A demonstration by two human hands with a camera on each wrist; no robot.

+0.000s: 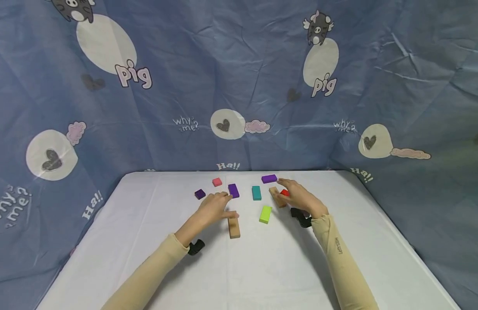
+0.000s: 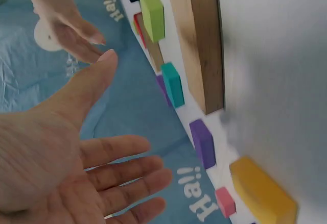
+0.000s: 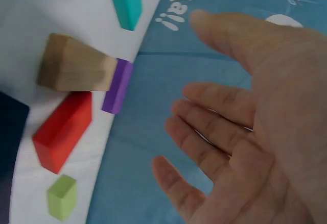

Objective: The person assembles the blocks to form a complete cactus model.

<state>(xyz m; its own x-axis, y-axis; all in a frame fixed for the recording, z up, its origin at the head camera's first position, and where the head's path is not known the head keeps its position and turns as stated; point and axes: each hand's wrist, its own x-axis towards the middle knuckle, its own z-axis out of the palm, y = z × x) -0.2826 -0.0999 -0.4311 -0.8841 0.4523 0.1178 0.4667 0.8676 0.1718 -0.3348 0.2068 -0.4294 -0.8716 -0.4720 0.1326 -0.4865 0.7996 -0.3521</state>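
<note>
My left hand hangs above the table with thumb and fingers spread, holding nothing. Below its thumb lies a long wooden block; a yellow block shows in the left wrist view, hidden under the hand from the head. A purple block lies by the left fingertips. Over on the right side, my right hand is also spread and holds nothing. Nearest to it are a second wooden block, a red block and another purple block. In the right wrist view, a small light green block sits near the red one.
Between the hands lie a teal block and a lime green block. Further left are a small pink block and a dark purple block. The white table ends at a blue printed cloth behind.
</note>
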